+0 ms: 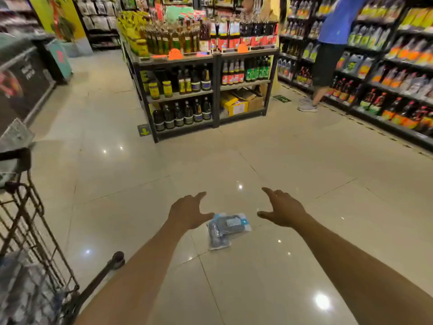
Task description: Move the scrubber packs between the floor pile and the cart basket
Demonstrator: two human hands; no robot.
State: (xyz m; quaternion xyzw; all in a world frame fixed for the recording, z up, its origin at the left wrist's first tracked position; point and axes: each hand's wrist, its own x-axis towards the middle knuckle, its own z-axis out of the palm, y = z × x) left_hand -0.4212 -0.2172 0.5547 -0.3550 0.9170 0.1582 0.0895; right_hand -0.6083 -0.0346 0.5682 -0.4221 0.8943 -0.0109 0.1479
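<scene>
Two flat plastic packets (pixel 226 228) with dark contents and a white label lie overlapping on the glossy tiled floor. My left hand (pixel 188 212) hovers above them on the left, fingers spread and holding nothing. My right hand (pixel 282 209) is stretched out on the right of the packets, fingers spread too, with nothing in it. Neither hand touches the packets.
A wire shopping cart (pixel 30 233) with goods inside stands at the lower left. A black shelf unit (pixel 215 90) of bottles and jars stands ahead. More bottle shelves (pixel 398 73) line the right wall, where a person in a blue shirt (pixel 332 43) stands. A freezer (pixel 21 80) is at left.
</scene>
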